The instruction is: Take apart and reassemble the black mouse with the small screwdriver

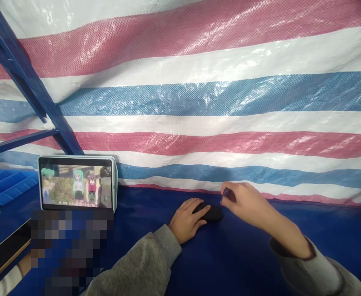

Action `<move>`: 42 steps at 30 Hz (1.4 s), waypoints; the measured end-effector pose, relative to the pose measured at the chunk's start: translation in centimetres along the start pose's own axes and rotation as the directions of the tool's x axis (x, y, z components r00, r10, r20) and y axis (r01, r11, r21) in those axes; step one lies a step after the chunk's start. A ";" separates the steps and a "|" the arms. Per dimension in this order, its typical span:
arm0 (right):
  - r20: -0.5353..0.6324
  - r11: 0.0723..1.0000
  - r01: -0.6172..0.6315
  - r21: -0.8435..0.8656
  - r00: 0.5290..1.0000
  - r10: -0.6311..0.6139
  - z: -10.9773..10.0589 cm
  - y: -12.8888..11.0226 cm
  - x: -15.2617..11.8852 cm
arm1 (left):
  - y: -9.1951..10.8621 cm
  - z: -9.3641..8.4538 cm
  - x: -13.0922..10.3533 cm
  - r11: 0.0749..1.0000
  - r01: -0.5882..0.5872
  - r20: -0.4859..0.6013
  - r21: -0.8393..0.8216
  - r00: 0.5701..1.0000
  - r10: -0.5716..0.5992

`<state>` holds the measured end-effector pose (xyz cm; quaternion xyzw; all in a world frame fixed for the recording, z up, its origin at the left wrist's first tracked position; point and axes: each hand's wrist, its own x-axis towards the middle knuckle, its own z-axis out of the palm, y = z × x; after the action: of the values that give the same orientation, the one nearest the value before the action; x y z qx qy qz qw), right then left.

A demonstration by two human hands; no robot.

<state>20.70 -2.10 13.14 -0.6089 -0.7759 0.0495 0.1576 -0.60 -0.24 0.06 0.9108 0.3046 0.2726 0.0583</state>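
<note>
A black, rounded object shaped like a computer mouse (213, 213) lies on the dark blue table surface. My left hand (187, 220) grips its left end, with the fingers over the top and the thumb along the near side. Just to the right and slightly higher, my right hand (245, 202) is closed in a pinch. Between its thumb and curled fingers sits a small dark object (229, 195), too small and shaded to name. It is held apart from the black object. Both my forearms wear grey sleeves.
A tablet in a pale case (115, 193) stands upright at left, playing a cartoon. Beyond it are blue trays (10, 187) and a blue metal frame (29, 78). A striped tarp (217, 123) walls the back. At lower left, another person's sleeve (10, 283) shows beside a phone-like slab (5, 251).
</note>
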 end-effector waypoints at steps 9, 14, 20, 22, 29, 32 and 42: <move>-0.041 0.980 -0.023 -0.198 0.999 0.015 1.4 -0.4 0.2 | 0.1 0.0 0.1 0.999 -0.029 0.006 0.028 1.000 0.029; -0.041 0.982 0.023 -0.189 0.999 -0.031 1.8 -0.4 0.3 | 0.0 0.3 0.0 0.998 -0.043 -0.010 0.046 0.999 0.043; -0.014 0.972 0.039 -0.233 0.999 -0.044 1.7 -1.0 0.2 | -0.2 0.7 0.0 0.992 -0.078 -0.020 0.097 0.997 0.081; -0.007 0.962 0.039 -0.270 0.999 -0.042 1.8 -1.1 0.3 | -0.2 0.7 0.0 0.990 -0.088 -0.020 0.107 0.996 0.090; 0.011 0.948 0.129 -0.292 0.991 -0.132 2.0 -1.0 0.2 | 0.0 0.5 0.1 0.990 -0.100 -0.028 0.102 0.994 0.104; 0.008 0.958 0.084 -0.274 0.996 -0.085 1.8 -1.0 0.2 | 0.0 0.6 0.0 0.991 -0.089 -0.017 0.101 0.996 0.091; 0.008 0.941 0.122 -0.316 0.992 -0.126 1.8 -0.9 0.2 | 0.1 0.3 0.1 0.992 -0.072 0.007 0.103 0.997 0.072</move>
<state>19.32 -1.95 11.68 -0.5765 -0.8096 -0.0890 0.0658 -0.30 -0.28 -0.12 0.9234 0.2851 0.2569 0.0017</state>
